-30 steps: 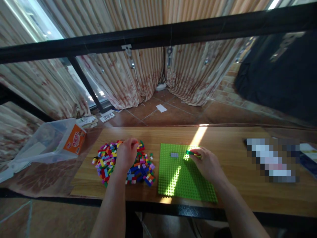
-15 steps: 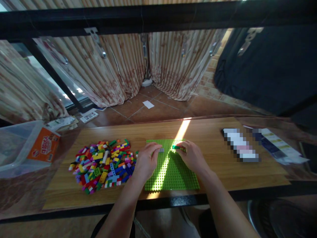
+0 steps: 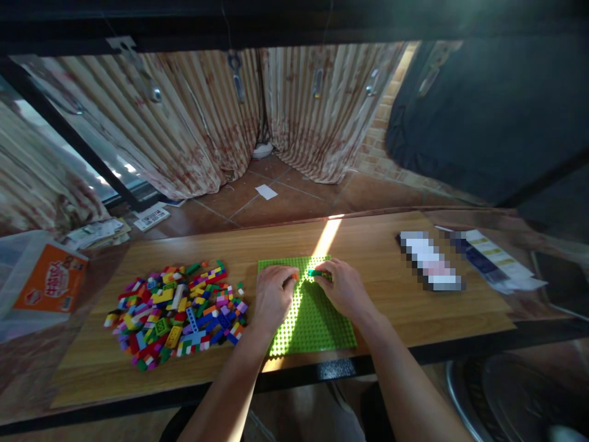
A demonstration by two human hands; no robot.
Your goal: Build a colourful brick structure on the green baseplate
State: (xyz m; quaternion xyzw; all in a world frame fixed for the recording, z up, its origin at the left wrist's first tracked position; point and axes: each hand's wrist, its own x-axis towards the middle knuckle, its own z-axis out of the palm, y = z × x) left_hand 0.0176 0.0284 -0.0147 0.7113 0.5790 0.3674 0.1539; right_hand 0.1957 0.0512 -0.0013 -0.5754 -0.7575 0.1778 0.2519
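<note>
A green studded baseplate lies on the wooden table, crossed by a strip of sunlight. Over its far left part is my left hand, thumb and fingers pinched on a small orange brick that shows at the fingertips. Facing it from the right, my right hand pinches a dark green brick, mostly covered by the fingers. The two bricks are a short gap apart. Whether either one touches the plate, I cannot tell. To the left of the plate spreads a heap of mixed coloured bricks.
A phone-like pixelated object and printed sheets lie at the right. A clear plastic box with an orange packet stands left of the table. A dark bar runs along the near edge.
A grey piece showed at my left fingertips before; now an orange brick shows there. My right hand keeps its pinch on the green brick. The whole view has shifted slightly.
</note>
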